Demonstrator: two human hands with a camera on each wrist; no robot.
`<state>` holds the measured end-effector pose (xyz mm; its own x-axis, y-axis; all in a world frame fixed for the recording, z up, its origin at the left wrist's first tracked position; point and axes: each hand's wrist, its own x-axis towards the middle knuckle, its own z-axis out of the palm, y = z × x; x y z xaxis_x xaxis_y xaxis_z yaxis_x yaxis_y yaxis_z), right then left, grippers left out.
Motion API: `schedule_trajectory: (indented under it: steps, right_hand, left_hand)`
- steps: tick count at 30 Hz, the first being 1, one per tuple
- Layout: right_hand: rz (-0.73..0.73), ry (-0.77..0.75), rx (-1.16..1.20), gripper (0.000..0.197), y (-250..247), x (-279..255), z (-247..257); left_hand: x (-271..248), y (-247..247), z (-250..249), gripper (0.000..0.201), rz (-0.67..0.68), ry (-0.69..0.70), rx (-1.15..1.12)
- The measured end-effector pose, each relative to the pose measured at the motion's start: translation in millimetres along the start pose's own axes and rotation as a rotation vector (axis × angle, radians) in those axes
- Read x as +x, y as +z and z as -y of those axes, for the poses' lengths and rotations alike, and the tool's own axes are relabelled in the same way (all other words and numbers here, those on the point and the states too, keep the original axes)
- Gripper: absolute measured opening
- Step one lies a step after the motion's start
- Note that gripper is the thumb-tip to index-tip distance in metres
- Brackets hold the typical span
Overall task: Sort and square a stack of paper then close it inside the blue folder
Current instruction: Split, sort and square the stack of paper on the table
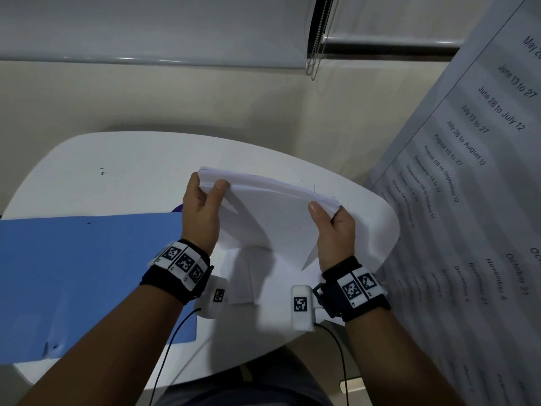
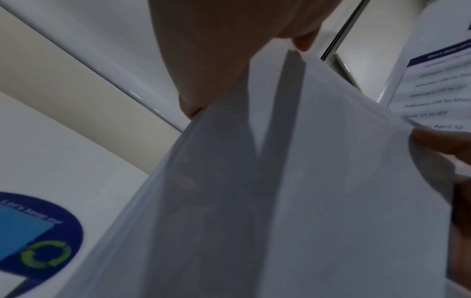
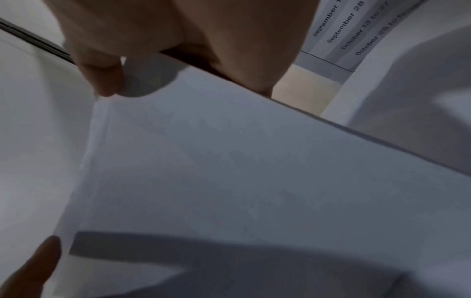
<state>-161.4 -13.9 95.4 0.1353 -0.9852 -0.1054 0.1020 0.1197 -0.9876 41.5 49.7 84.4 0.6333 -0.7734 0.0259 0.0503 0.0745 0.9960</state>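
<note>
On a white table (image 1: 123,159) by a cream wall (image 1: 146,95), the blue folder (image 1: 87,273) lies open while the left hand (image 1: 202,212) and right hand (image 1: 333,230) grip the paper stack (image 1: 272,218).

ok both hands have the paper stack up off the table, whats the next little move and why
Probably tap the stack edge-down on the white table to square it. The left hand and right hand pinch its top corners, and the sheets look fanned and uneven at the top edge. The blue folder lies open beside it.
</note>
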Motion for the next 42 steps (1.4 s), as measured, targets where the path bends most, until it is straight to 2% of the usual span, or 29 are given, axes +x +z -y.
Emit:
schedule_trajectory:
  steps: [2, 4, 6, 8, 11, 13, 15, 17, 20, 22, 24, 26, 28, 30, 32, 34, 36, 39, 40, 42]
  right_hand:
    - [-0.025, 0.002, 0.039, 0.020, 2, 0, 2]
    - [-0.047, 0.034, 0.070, 0.011, 1, 1, 2]
    - [-0.093, 0.074, 0.099, 0.015, 1, 3, 2]
    - [-0.091, 0.063, 0.135, 0.017, 1, 6, 2]
    - [0.002, 0.044, 0.134, 0.010, -1, 8, 3]
    - [0.055, 0.051, 0.017, 0.022, -2, 7, -1]
    - [0.045, 0.103, -0.072, 0.027, -1, 4, -9]
    - [0.004, 0.143, -0.116, 0.031, 3, 2, -13]
    - [0.050, 0.123, -0.104, 0.015, 2, 9, -18]
    - [0.044, 0.134, -0.112, 0.014, -7, 17, -31]
    - [-0.055, 0.215, -0.255, 0.028, -23, 28, -55]
    - [-0.121, 0.342, -0.609, 0.054, -39, 33, -85]
    - [-0.075, 0.487, -0.941, 0.085, -45, 33, -109]
    - [0.027, 0.587, -1.184, 0.110, -41, 28, -124]
    - [0.060, 0.626, -1.341, 0.124, -39, 24, -132]
    - [0.039, 0.652, -1.403, 0.130, -41, 26, -134]
    - [0.046, 0.680, -1.384, 0.130, -46, 32, -134]
    - [0.016, 0.681, -1.190, 0.122, -52, 38, -135]
    - [-0.014, 0.653, -1.113, 0.113, -53, 38, -134]
    - [-0.035, 0.585, -1.029, 0.081, -53, 36, -133]
  left_hand:
    - [2, -7, 6, 0.043, 0.070, -0.039, 0.013]
    - [3, -15, 15, 0.058, 0.147, -0.099, 0.056]
    - [3, -17, 22, 0.062, 0.185, -0.154, 0.093]
    - [3, -14, 24, 0.048, 0.175, -0.161, 0.110]
    - [3, -13, 26, 0.034, 0.159, -0.142, 0.087]
    - [2, -16, 31, 0.036, 0.189, -0.161, 0.091]
    - [1, -19, 42, 0.036, 0.235, -0.168, 0.190]
    - [-1, -21, 49, 0.025, 0.225, -0.168, 0.271]
    - [3, -24, 44, 0.005, 0.153, -0.165, 0.302]
    - [6, -35, 37, 0.008, 0.097, -0.146, 0.293]
    - [8, -51, 32, 0.012, 0.028, -0.145, 0.247]
    - [7, -68, 32, 0.009, -0.025, -0.177, 0.198]
    - [2, -82, 35, 0.017, -0.046, -0.202, 0.178]
    - [-4, -94, 40, 0.014, -0.052, -0.255, 0.180]
    - [-10, -102, 42, 0.005, -0.044, -0.281, 0.185]
    - [-16, -106, 42, 0.007, -0.048, -0.303, 0.196]
    - [-21, -110, 42, 0.009, -0.052, -0.318, 0.191]
    - [-25, -114, 41, 0.013, -0.054, -0.326, 0.149]
    - [-26, -115, 42, 0.016, -0.053, -0.329, 0.135]
    - [-27, -112, 40, 0.016, -0.057, -0.333, 0.127]
